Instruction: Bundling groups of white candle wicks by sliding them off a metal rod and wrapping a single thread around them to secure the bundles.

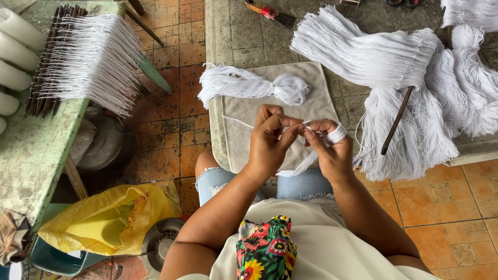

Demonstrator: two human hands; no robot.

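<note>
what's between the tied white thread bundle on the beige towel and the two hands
In the head view, only bare beige towel lies between the tied white thread bundle and the left hand and right hand.

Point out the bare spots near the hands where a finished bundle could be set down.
The beige towel is bare on its right part, between the tied white bundle and the big yarn heap. The grey slab above the towel is bare too. It is crowded at right, and around the left hand and right hand holding string.

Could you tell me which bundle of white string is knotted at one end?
The small bundle lying on the beige towel, just beyond the hands; the big heaps at right hang loose.
</note>
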